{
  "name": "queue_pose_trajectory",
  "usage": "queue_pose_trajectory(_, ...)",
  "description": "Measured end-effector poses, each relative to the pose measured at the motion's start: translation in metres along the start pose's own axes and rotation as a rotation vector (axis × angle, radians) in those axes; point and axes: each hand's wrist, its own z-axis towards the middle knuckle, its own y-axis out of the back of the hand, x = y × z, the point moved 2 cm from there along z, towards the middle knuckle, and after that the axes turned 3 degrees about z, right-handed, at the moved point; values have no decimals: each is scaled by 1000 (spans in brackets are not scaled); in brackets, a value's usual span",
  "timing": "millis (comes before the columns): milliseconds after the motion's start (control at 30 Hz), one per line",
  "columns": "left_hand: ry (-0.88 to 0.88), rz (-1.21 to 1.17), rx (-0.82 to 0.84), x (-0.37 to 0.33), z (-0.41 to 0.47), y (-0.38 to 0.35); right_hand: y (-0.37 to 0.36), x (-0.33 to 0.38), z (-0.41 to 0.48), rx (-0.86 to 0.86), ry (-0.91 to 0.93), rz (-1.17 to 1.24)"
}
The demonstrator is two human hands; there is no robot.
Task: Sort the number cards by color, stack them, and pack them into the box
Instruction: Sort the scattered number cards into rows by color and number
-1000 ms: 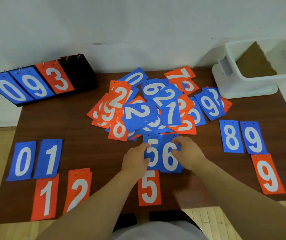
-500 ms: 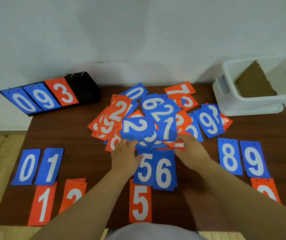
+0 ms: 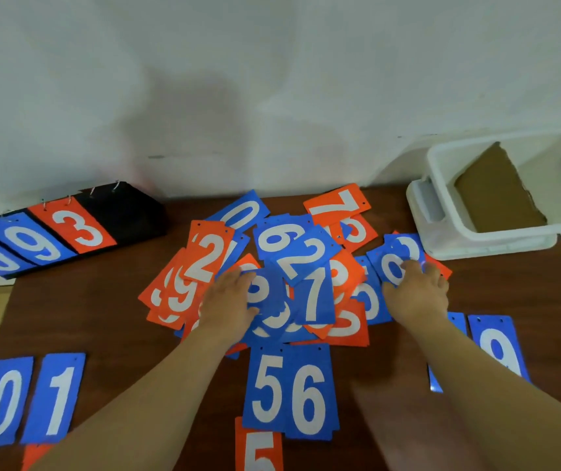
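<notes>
A mixed pile of blue and orange number cards [image 3: 309,253] covers the middle of the brown table [image 3: 85,300]. My left hand [image 3: 228,300] rests on the pile's left side, fingers touching a blue card [image 3: 265,290]. My right hand [image 3: 415,294] lies on the pile's right side, fingertips on a blue 9 card [image 3: 394,263]. Sorted cards lie apart from the pile: blue 5 [image 3: 267,385] and blue 6 [image 3: 309,396] in front, orange 5 [image 3: 258,450] below them, blue 0 [image 3: 2,402] and blue 1 [image 3: 56,399] at left, another blue 9 [image 3: 496,348] at right.
A white plastic box [image 3: 496,239] holding a piece of brown cardboard [image 3: 496,195] stands at the back right corner. A black flip scoreboard [image 3: 122,212] showing 0, 9 and 3 lies at the back left against the wall.
Both hands left the blue 5 and 6 cards and moved forward onto the pile, the left to its left side, the right onto the blue 9 card. The view tilted up.
</notes>
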Motion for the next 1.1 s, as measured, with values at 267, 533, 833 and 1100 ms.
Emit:
queue_pose_trajectory(267, 44, -73, 37, 10, 18, -1, 0, -10, 15, -26, -69, -6)
queue_pose_trajectory(533, 73, -8, 110, 8, 34, 13, 9, -2, 4, -168, 117, 383)
queue_pose_trajectory(833, 156, -256, -19, 5, 30, 27, 27, 20, -22, -244, 132, 547)
queue_pose_trajectory(1100, 185, -712, -191, -29, -30, 74, 21, 22, -54, -72, 182, 666)
